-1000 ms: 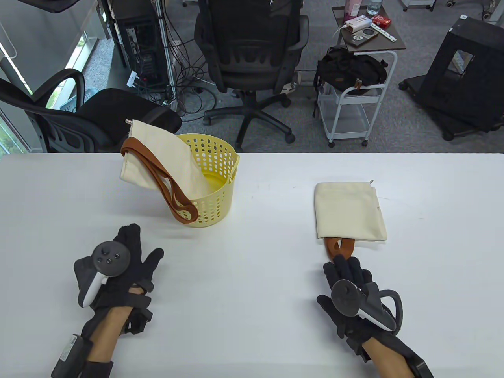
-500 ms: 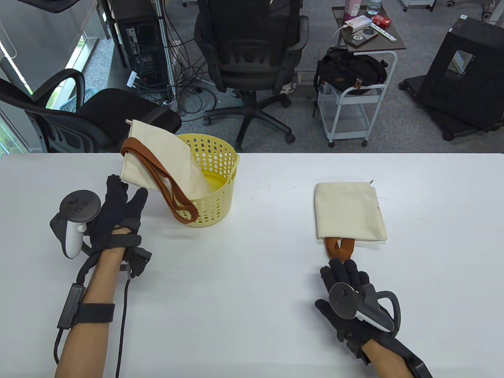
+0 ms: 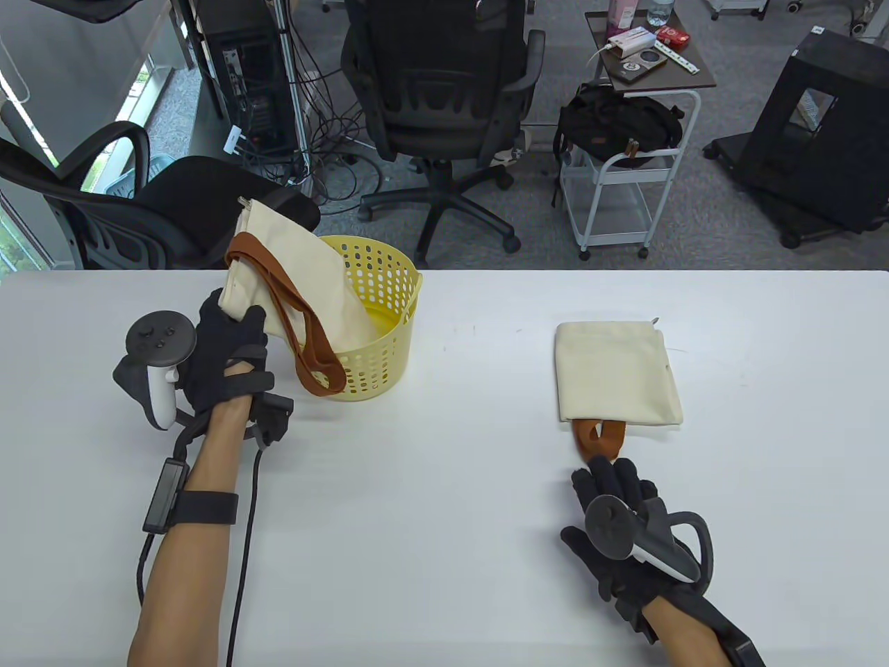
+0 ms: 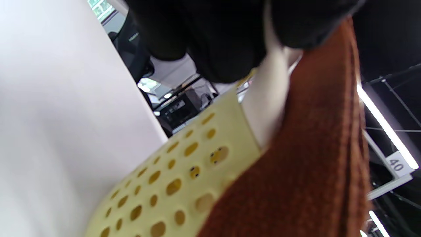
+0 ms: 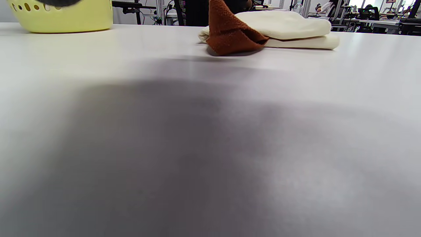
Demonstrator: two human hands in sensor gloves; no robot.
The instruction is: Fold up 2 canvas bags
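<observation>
Currently the left hand (image 3: 226, 347) grips the unfolded canvas bag (image 3: 295, 278), which slants toward one o'clock into the yellow basket (image 3: 385, 306) (right hand (image 3: 621, 528) lies open, well apart).

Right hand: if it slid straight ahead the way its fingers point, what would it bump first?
Probably the brown strap sticking out of the folded canvas bag, just ahead of the right hand; the fingertips look almost touching it.

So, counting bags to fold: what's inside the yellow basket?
One cream canvas bag stands in the yellow basket, brown straps draped outside. Its lower part hides the floor beneath.
</observation>
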